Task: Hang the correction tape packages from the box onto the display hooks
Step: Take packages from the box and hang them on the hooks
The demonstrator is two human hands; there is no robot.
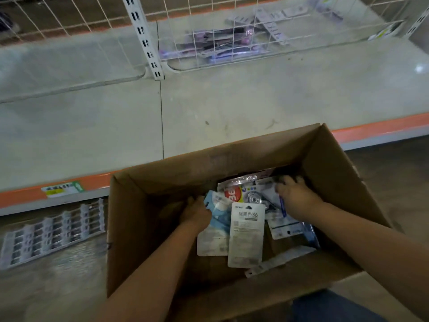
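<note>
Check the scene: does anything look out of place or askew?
Yes. The packages in the cardboard box lie jumbled, overlapping at angles. More packets lie loose on the shelf behind the wire grid, not hung.

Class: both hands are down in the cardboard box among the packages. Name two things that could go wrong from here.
1. The packages lie overlapped; the left hand, gripping a blue one, may drag out neighbours.
2. The right hand presses into the pile at the box corner, possibly creasing cards.
</note>
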